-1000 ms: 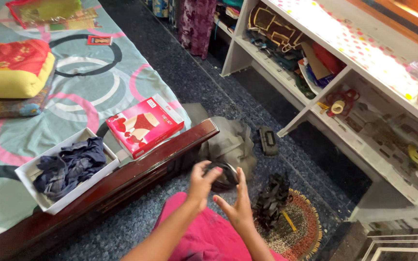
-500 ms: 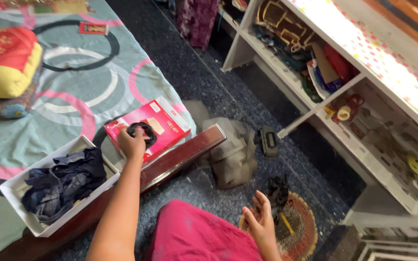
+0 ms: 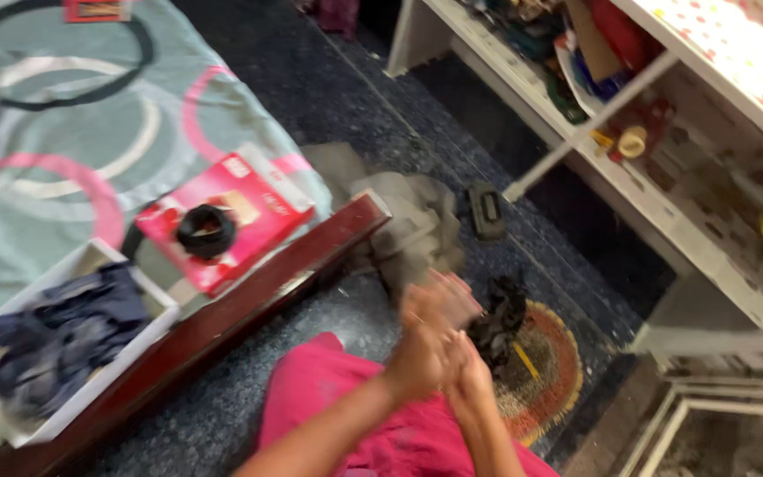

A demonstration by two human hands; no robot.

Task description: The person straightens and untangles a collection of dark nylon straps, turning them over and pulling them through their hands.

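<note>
My left hand and my right hand are close together over my pink-clad lap, both smeared by motion. They are right beside a heap of black fabric pieces lying on a round woven mat. The right hand's fingers seem to touch the heap, but the blur hides any grip. A rolled black band rests on a red flat box on the bed, apart from both hands.
A white open box of dark blue clothes sits on the bed behind the brown wooden bed rail. A grey cloth and a small dark case lie on the floor. White shelves full of items stand on the right.
My left hand let go of the rolled black band on the red box and came back to my lap. Both hands are now together at the black fabric heap. The view shifted left and down.
</note>
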